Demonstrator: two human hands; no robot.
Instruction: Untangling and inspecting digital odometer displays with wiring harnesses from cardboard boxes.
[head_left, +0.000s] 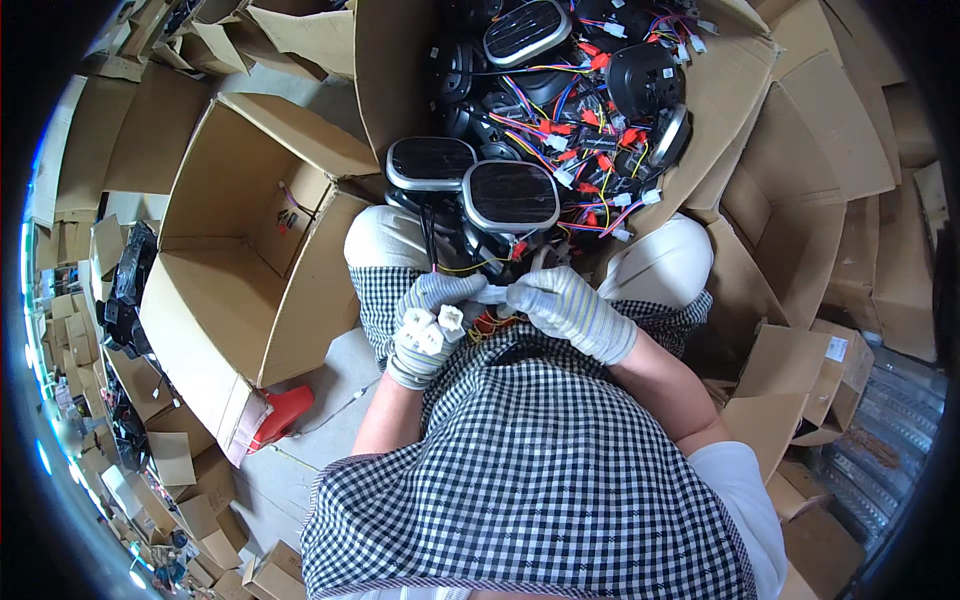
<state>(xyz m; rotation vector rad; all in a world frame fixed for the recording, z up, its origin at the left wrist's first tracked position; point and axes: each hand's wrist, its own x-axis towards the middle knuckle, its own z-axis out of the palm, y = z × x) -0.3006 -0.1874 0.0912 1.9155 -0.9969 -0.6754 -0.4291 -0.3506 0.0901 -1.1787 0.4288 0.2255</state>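
Both my hands wear grey striped knit gloves and meet above my lap. My left hand (432,320) is closed, with several white plastic plug connectors (426,330) bunched at its palm. My right hand (572,312) pinches a whitish connector (492,294) at the point where the fingertips of both hands come together. Fingers partly cover this piece. Just beyond the hands are two glossy black oval units with silver rims, a left one (431,163) and a right one (511,196). Red connectors and thin yellow wires (487,322) show below the fingers.
In front, a large cardboard box (715,115) holds several black units and tangled coloured wires (590,130) with red and white plugs. An open carton (215,285) stands at the left, beside a red object (284,412). More cartons (785,200) crowd the right.
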